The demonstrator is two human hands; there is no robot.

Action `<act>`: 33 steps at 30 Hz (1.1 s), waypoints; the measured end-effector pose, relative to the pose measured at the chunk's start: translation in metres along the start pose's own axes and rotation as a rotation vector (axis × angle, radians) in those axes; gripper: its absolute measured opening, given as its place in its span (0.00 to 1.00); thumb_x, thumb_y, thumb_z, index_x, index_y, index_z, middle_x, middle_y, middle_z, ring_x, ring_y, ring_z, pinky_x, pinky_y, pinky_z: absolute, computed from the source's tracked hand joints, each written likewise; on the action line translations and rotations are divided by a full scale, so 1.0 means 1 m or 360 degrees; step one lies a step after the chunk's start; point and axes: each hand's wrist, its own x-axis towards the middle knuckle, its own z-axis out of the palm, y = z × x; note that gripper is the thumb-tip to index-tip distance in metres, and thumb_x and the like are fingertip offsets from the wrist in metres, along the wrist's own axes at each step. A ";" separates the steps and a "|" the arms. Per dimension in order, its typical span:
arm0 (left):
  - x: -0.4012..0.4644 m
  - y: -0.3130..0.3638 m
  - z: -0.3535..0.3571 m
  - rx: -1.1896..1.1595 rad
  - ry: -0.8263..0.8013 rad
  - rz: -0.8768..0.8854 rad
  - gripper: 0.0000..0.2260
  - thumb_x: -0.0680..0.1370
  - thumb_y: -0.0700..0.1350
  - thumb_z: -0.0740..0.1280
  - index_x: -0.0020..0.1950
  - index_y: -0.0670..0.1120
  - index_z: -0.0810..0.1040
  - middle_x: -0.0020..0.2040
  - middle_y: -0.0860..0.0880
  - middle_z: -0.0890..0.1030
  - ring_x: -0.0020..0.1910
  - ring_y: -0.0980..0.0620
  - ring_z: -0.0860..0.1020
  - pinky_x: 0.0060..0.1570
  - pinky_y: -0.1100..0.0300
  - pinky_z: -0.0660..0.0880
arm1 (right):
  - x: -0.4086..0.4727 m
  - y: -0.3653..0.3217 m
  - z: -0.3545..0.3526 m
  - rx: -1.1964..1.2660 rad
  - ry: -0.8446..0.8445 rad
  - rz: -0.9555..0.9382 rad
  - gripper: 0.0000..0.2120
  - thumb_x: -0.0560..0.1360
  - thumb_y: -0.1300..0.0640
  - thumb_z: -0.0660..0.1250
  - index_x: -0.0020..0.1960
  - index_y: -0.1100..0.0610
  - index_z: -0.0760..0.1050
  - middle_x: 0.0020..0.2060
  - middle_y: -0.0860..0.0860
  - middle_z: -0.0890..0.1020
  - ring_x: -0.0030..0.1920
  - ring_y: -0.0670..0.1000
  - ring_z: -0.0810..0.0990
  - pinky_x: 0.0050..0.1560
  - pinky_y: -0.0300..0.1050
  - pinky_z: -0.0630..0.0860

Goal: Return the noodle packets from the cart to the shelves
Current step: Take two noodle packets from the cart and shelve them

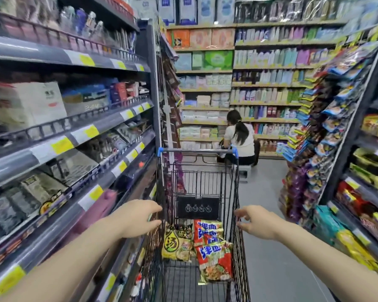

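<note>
A black wire shopping cart [238, 182] stands in the aisle straight ahead, its blue-capped handle at the far end. Inside lie red noodle packets [214, 251] on the right and a yellow noodle packet [177, 247] on the left. My left hand [138, 216] hovers by the cart's left rim, fingers apart and curled, holding nothing. My right hand [257, 223] hovers just outside the right rim, fingers spread and empty. Noodle packets fill the shelves on the right [366, 214].
Grey shelving with yellow price tags [92, 129] runs close along the left. A hanging snack display [314, 149] juts into the aisle on the right. A person [240, 138] sits on a low stool beyond the cart, before the back shelves.
</note>
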 end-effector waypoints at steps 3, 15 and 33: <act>0.031 -0.010 0.018 -0.0009 -0.0007 0.0018 0.22 0.79 0.55 0.57 0.71 0.49 0.67 0.69 0.53 0.71 0.67 0.52 0.70 0.66 0.59 0.65 | 0.045 0.009 0.005 0.0052 -0.0019 0.0009 0.23 0.77 0.52 0.62 0.71 0.54 0.67 0.68 0.49 0.74 0.66 0.50 0.74 0.66 0.46 0.70; 0.110 -0.048 0.121 -0.0041 -0.0226 0.0188 0.22 0.79 0.54 0.56 0.72 0.48 0.64 0.72 0.50 0.68 0.70 0.51 0.66 0.71 0.56 0.58 | 0.159 0.032 0.104 0.0367 -0.0268 0.0276 0.25 0.77 0.55 0.64 0.72 0.57 0.64 0.68 0.54 0.73 0.65 0.52 0.74 0.66 0.49 0.72; 0.163 -0.115 0.335 -0.0027 -0.0169 0.0332 0.28 0.79 0.61 0.43 0.56 0.54 0.81 0.54 0.59 0.82 0.55 0.61 0.79 0.66 0.56 0.57 | 0.308 0.131 0.372 0.0489 -0.0356 0.0980 0.19 0.78 0.59 0.60 0.67 0.62 0.63 0.46 0.51 0.76 0.42 0.48 0.78 0.43 0.41 0.79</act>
